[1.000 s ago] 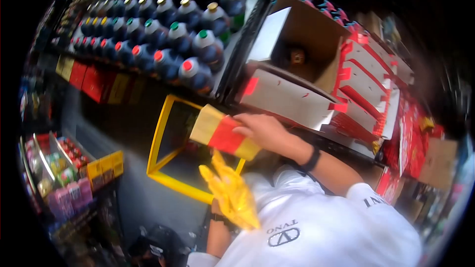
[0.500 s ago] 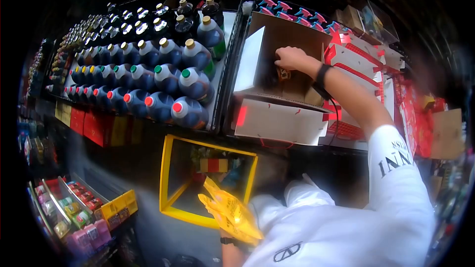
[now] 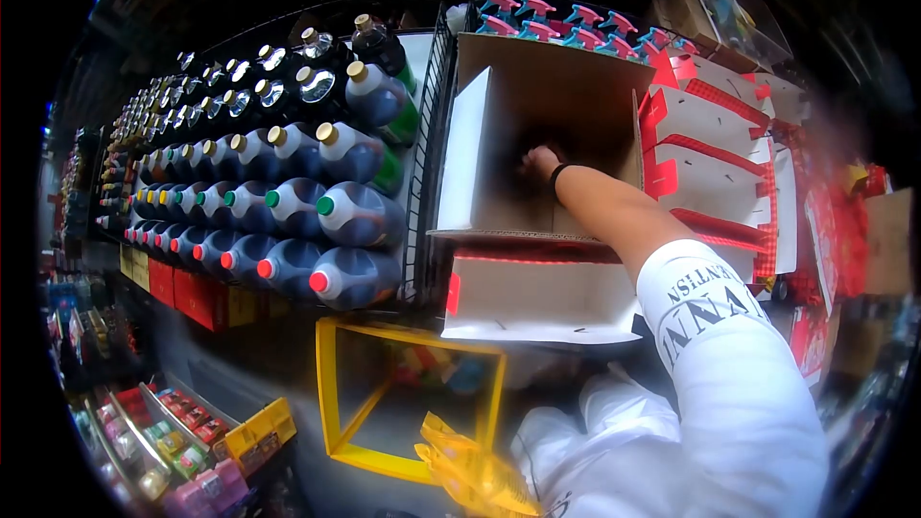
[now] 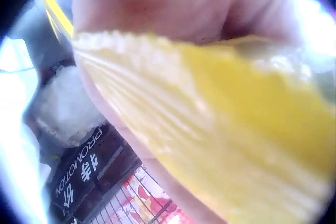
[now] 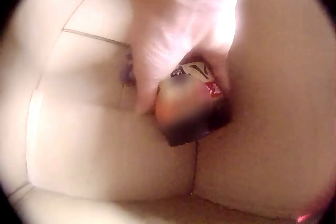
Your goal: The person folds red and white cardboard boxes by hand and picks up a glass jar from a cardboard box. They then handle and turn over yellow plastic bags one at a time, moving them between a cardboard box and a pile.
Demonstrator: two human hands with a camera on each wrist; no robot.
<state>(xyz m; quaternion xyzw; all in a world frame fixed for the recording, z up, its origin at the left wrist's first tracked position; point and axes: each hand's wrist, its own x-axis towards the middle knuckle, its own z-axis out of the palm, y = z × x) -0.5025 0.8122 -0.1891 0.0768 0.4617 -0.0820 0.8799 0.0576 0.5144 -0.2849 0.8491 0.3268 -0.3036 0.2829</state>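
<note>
My right hand reaches deep into a tall open cardboard carton on the shelf. In the right wrist view, the thumb and fingers of that hand grip a small package with dark, orange and red print and black lettering, near the carton's bottom corner. The head view hides this package. A yellow plastic bag hangs low in front of the body. The left wrist view shows my left hand close up, holding this bag with the fingers partly behind the film.
A yellow-rimmed bin stands below the shelf with items inside. Left of the carton are rows of dark-filled bottles. White-and-red trays sit to its right, spray bottles behind. A low display stands at lower left.
My right hand let go of the red-and-cream box over the yellow-rimmed bin, then moved up and into the carton, where it now reaches deeper. The left hand keeps the bag.
</note>
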